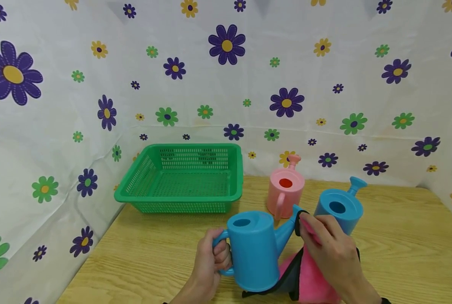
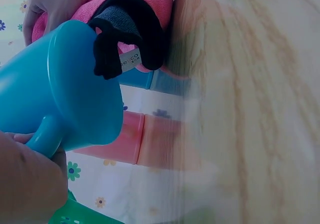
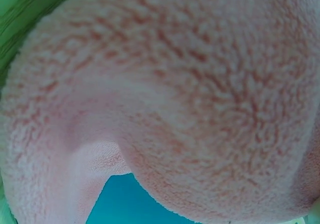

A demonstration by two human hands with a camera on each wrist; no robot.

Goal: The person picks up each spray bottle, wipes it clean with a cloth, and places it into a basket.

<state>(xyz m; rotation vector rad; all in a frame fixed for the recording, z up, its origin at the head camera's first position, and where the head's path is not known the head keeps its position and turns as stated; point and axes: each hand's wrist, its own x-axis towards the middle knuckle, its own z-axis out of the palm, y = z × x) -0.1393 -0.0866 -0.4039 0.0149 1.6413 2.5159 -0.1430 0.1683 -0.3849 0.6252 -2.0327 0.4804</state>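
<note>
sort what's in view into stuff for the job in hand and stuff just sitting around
Part of the job, it seems:
held blue watering can, its handle gripped by the left hand
pink and grey cloth, held by the right hand at the can's spout

Just standing about, untouched:
pink watering can
second blue watering can
green basket

Left hand: held upright, fingers curled into a full grip, thumb uppermost as I see it.
Right hand: back of it showing, fingers bent, tips gathered in a pinch.
Left forearm: visible part bare, slanting inward.
Right forearm: bare too, angling in from the opposite side.
Between hands: a gap, neither touching.
</note>
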